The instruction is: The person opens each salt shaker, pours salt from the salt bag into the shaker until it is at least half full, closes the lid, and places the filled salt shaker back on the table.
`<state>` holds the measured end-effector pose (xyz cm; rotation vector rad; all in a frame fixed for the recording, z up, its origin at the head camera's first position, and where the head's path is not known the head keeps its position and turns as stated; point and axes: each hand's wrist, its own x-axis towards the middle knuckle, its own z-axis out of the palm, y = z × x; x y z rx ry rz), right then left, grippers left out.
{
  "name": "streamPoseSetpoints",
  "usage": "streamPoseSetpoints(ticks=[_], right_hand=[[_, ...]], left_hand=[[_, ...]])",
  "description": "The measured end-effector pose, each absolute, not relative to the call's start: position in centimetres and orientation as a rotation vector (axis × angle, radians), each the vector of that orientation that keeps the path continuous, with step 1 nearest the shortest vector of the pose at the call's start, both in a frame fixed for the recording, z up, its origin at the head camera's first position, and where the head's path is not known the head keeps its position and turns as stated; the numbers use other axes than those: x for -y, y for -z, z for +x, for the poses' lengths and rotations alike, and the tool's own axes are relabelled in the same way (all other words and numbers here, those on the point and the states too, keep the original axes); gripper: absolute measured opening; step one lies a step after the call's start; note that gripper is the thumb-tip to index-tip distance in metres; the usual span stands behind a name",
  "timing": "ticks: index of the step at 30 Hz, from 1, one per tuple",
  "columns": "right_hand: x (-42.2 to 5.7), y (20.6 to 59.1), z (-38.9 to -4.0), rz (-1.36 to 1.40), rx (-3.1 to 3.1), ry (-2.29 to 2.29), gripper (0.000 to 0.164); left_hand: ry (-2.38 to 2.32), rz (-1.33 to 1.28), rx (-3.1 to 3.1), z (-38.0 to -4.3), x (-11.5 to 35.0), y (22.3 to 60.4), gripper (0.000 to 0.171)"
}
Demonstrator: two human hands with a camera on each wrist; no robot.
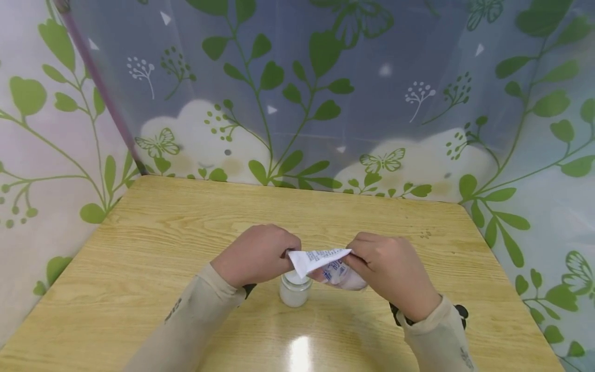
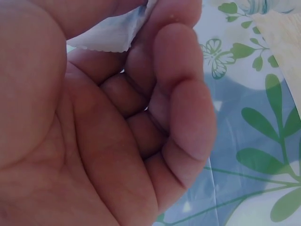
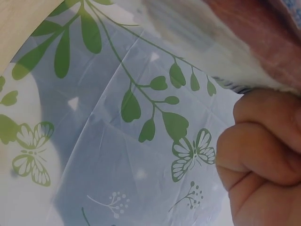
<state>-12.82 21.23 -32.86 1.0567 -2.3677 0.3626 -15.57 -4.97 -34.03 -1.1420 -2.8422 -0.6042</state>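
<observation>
A person's left hand (image 1: 260,256) and right hand (image 1: 395,266), fingers curled, pinch opposite ends of a printed packet (image 1: 335,274) above the surface (image 1: 186,222), a jar (image 1: 295,295) near its left end; even, gentle tension should steady it.

Booth-like setup: leaf-and-butterfly printed sheets (image 1: 381,103) wall in a wood-grain table (image 1: 153,243) on three sides. Can't tell if home, studio or workplace.
</observation>
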Motion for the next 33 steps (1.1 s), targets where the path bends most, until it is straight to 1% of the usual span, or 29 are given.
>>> streamPoseSetpoints(ticks=[2, 8, 10, 13, 17, 22, 23, 25, 28, 33], right_hand=[[-21.3, 32.9, -12.9, 1.058, 2.369, -0.363, 0.013], [-21.4, 32.9, -13.0, 1.062, 2.359, -0.342, 0.014], [-21.4, 33.0, -13.0, 1.059, 2.357, -0.337, 0.015], [-21.4, 33.0, -13.1, 1.054, 2.354, -0.342, 0.016], [-21.4, 33.0, -13.1, 1.045, 2.351, -0.362, 0.019], [-21.3, 33.0, -13.2, 1.040, 2.358, -0.383, 0.021], [-21.3, 33.0, -13.1, 1.041, 2.362, -0.386, 0.021], [-21.3, 33.0, -13.1, 1.041, 2.368, -0.389, 0.020], [-21.2, 33.0, -13.1, 1.042, 2.366, -0.388, 0.021], [-21.2, 33.0, -13.0, 1.043, 2.358, -0.390, 0.021]], left_hand=[[0.616, -1.130, 2.857, -15.6, 5.1, 34.0, 0.024], [0.683, -1.053, 2.891, -15.6, 5.4, 33.9, 0.014], [0.697, -1.039, 2.885, -15.6, 5.5, 33.8, 0.013], [0.709, -1.051, 2.860, -15.7, 5.4, 33.8, 0.013], [0.748, -1.098, 2.810, -15.6, 5.4, 33.6, 0.004], [0.921, -1.176, 2.784, -15.4, 4.9, 33.4, 0.029], [0.946, -1.201, 2.779, -15.5, 4.7, 33.5, 0.030], [0.982, -1.241, 2.767, -15.5, 4.4, 33.5, 0.030], [0.969, -1.303, 2.743, -15.5, 4.1, 33.7, 0.019], [0.948, -1.329, 2.719, -15.4, 3.8, 33.9, 0.016]])
